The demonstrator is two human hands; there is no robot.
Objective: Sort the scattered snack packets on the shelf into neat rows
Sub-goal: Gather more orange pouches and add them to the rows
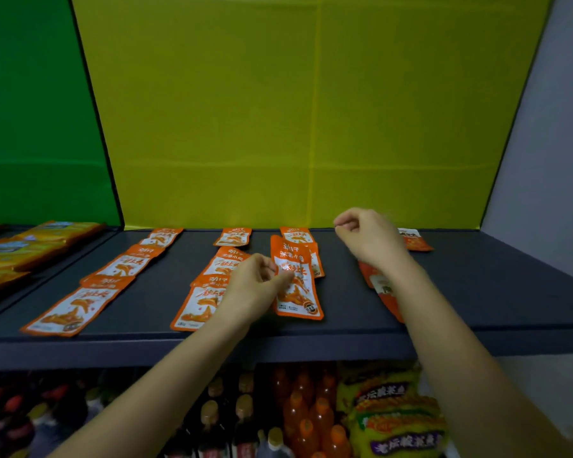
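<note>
Orange-and-white snack packets lie on a dark grey shelf (477, 292). A left row (73, 305) and a middle row (196, 302) each run front to back. My left hand (255, 285) pinches the left edge of one packet (298, 289) in a third row; more packets (298, 236) lie behind it. My right hand (368, 239) hovers over the shelf further right with fingers curled and nothing visible in it. A packet (382, 285) lies partly hidden under my right forearm, and another (415, 241) sits at the back right.
A yellow panel (311, 110) backs the shelf, a green one (30, 127) stands to the left, a grey wall at right. Yellow packets (30, 246) fill the neighbouring shelf on the left. Below are bottles (305, 421) and noodle bags (394, 411).
</note>
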